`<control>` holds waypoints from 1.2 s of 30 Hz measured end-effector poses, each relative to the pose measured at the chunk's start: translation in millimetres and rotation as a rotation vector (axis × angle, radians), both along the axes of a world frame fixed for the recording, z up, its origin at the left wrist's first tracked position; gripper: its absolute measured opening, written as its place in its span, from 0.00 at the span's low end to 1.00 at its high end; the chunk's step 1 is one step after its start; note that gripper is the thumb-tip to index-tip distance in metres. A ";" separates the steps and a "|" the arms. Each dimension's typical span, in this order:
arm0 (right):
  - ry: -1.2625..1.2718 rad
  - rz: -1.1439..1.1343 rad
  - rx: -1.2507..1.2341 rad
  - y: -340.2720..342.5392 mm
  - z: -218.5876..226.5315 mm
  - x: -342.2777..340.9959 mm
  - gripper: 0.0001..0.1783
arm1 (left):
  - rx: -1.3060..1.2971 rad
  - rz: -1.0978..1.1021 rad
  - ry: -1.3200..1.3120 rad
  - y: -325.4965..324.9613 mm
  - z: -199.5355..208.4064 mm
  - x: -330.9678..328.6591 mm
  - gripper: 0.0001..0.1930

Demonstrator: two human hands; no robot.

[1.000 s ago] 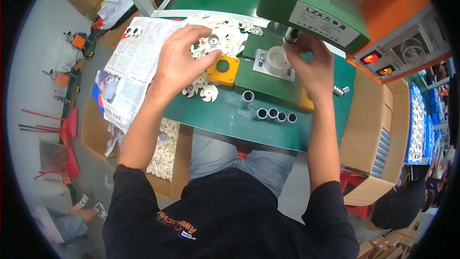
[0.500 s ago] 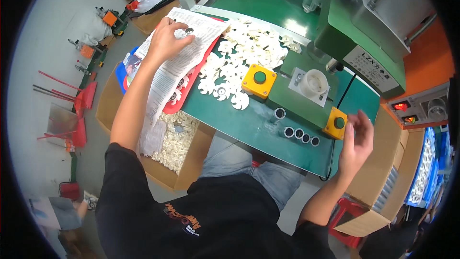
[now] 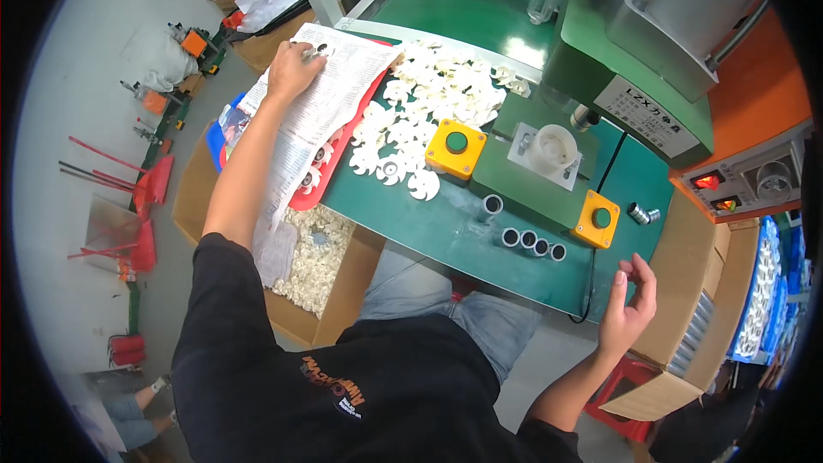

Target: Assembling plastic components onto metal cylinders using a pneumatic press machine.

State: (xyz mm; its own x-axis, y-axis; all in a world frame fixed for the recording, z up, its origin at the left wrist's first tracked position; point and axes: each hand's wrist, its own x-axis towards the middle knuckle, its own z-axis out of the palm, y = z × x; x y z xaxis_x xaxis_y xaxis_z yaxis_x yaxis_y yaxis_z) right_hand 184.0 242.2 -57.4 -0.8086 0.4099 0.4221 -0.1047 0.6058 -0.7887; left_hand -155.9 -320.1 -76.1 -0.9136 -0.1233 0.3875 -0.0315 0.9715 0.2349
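My left hand (image 3: pixel 291 74) reaches over a printed newspaper sheet (image 3: pixel 322 90) at the far left of the bench. Its fingers are closed at the edge of a white impeller (image 3: pixel 323 50) with a dark ring at its centre. Under the sheet, a red tray (image 3: pixel 351 124) holds more white impellers with dark hubs. Beyond the bench's right front edge, my right hand (image 3: pixel 630 309) hovers with fingers apart and slightly curled, holding nothing. Nearest it is a yellow button box (image 3: pixel 596 220) with a green button. A round whitish fixture cup (image 3: pixel 551 148) sits on the press base.
White impellers (image 3: pixel 446 90) lie heaped mid-bench, beside another yellow button box (image 3: pixel 454 151). Several metal sleeves (image 3: pixel 531 243) stand near the front edge; others (image 3: pixel 639 213) lie at right. A green press head (image 3: pixel 630 103) overhangs the fixture. Cardboard boxes (image 3: pixel 339 287) flank the bench.
My left hand has drawn its fingers in around the impeller on the newspaper. My right hand has moved down, away from the right button box, uncovering metal sleeves behind it.
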 end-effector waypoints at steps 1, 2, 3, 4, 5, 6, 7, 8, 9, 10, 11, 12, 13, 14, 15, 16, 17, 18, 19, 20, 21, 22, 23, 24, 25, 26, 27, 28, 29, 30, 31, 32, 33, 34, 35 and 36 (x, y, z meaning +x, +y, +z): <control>-0.012 0.004 0.007 0.8 -0.7 1.4 0.17 | -0.015 -0.009 0.043 -1.5 -3.8 1.6 0.25; -0.016 0.005 0.005 1.2 -1.1 0.6 0.17 | -0.031 -0.016 0.084 -3.7 -7.7 4.0 0.25; -0.014 -0.003 -0.008 0.9 -2.0 1.2 0.17 | -0.034 -0.015 0.074 -2.6 -6.9 12.0 0.25; -0.011 -0.015 -0.020 1.2 -2.4 1.2 0.17 | -0.014 -0.040 0.055 5.1 1.1 20.3 0.25; -0.009 -0.022 -0.017 0.7 -3.5 2.7 0.17 | 0.005 -0.064 0.036 12.9 9.0 30.6 0.24; -0.012 -0.017 -0.018 0.9 -4.7 2.6 0.17 | 0.000 -0.058 0.024 23.3 20.0 48.0 0.23; -0.015 -0.026 -0.020 1.0 -7.4 3.3 0.16 | -0.006 -0.050 0.019 20.3 21.7 61.6 0.23; -0.019 -0.034 -0.022 0.4 -9.7 2.6 0.16 | -0.020 -0.115 0.020 15.7 22.4 73.5 0.23; -0.025 -0.022 -0.029 -2.0 -11.2 1.0 0.16 | -0.034 -0.177 0.019 10.4 22.6 88.5 0.23; -0.030 -0.036 -0.038 -3.8 -11.5 0.5 0.16 | -0.031 -0.226 -0.016 12.1 21.9 100.7 0.24; -0.033 -0.049 -0.046 -5.6 -12.3 0.7 0.16 | -0.043 -0.269 -0.011 15.8 15.3 111.8 0.25; -0.037 -0.035 -0.049 -6.6 -12.9 -0.7 0.16 | -0.056 -0.301 -0.002 19.2 11.5 124.9 0.26; -0.043 -0.028 -0.051 -6.0 -13.7 -2.8 0.15 | -0.048 -0.325 -0.063 26.8 9.4 132.4 0.29; -0.049 -0.021 -0.052 -6.1 -13.8 -5.2 0.15 | -0.071 -0.317 -0.083 34.4 7.2 138.7 0.30; -0.050 -0.012 -0.049 -6.5 -13.3 -7.1 0.15 | -0.091 -0.308 -0.105 42.2 3.9 145.0 0.31; -0.033 -0.010 -0.033 -7.4 -12.2 -8.6 0.15 | -0.062 -0.306 -0.147 49.2 2.3 148.3 0.32; -0.016 -0.010 -0.016 -7.5 -11.0 -10.2 0.15 | -0.060 -0.299 -0.147 53.0 -1.2 148.1 0.32; -0.020 -0.007 -0.017 -7.6 -9.4 -10.0 0.15 | -0.060 -0.277 -0.163 55.2 -6.2 148.5 0.32; -0.019 -0.007 0.003 -7.4 -7.2 -10.0 0.15 | -0.061 -0.257 -0.178 55.9 -9.4 149.2 0.32; -0.019 -0.008 0.023 -7.0 -6.4 -9.5 0.14 | -0.062 -0.257 -0.181 55.6 -10.4 151.1 0.32; -0.020 -0.012 0.021 -6.7 -8.2 -8.6 0.14 | -0.051 -0.245 -0.198 55.0 -11.0 151.8 0.32; -0.016 -0.019 0.015 -6.1 -11.2 -7.2 0.14 | -0.041 -0.234 -0.215 54.8 -11.0 152.0 0.32; -0.012 -0.026 0.008 -5.9 -13.8 -5.9 0.14 | -0.044 -0.238 -0.217 55.2 -9.1 151.5 0.32; -0.013 -0.035 0.007 -6.0 -15.2 -4.5 0.14 | -0.051 -0.234 -0.254 57.0 -6.5 150.5 0.33; -0.012 -0.026 0.015 -6.6 -16.3 -3.4 0.14 | -0.058 -0.229 -0.290 58.5 -5.0 149.6 0.33; -0.010 -0.017 0.024 -6.9 -17.1 -1.5 0.13 | -0.060 -0.239 -0.291 57.3 -5.0 150.1 0.33; -0.007 -0.024 0.023 -5.8 -17.0 -0.9 0.13 | -0.031 -0.229 -0.292 55.6 -3.6 150.5 0.33; -0.001 -0.023 0.030 -4.5 -17.0 0.4 0.13 | -0.003 -0.219 -0.292 56.9 -2.0 150.4 0.34; 0.004 -0.021 0.036 -2.9 -17.1 1.8 0.13 | 0.003 -0.215 -0.313 59.6 1.2 149.5 0.34; 0.006 -0.025 0.035 -1.5 -16.4 3.7 0.13 | 0.001 -0.219 -0.311 62.9 5.1 148.0 0.34; -0.006 -0.044 0.040 0.9 -14.6 5.7 0.13 | -0.021 -0.244 -0.287 67.9 8.5 146.2 0.34; -0.019 -0.063 0.045 2.9 -13.7 7.5 0.13 | -0.043 -0.270 -0.263 73.2 11.3 144.2 0.33; -0.019 -0.058 0.045 2.8 -13.1 7.7 0.13 | -0.042 -0.264 -0.263 75.6 14.0 143.0 0.33; -0.020 -0.060 0.048 2.6 -12.6 7.9 0.13 | -0.034 -0.318 -0.259 78.2 16.6 139.2 0.32; -0.021 -0.063 0.050 1.8 -12.3 7.7 0.13 | -0.026 -0.373 -0.254 78.6 17.8 136.8 0.32; -0.020 -0.064 0.048 2.3 -13.3 7.9 0.13 | -0.067 -0.403 -0.275 80.0 16.9 134.6 0.30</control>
State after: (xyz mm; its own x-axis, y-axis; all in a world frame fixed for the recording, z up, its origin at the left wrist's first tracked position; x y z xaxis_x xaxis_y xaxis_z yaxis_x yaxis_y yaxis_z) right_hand 191.9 244.5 -70.6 -0.7897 0.4408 0.4267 -0.0490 0.6481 -0.7600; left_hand -21.3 -240.1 -59.1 -0.9531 0.2776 0.1206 0.2977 0.9319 0.2074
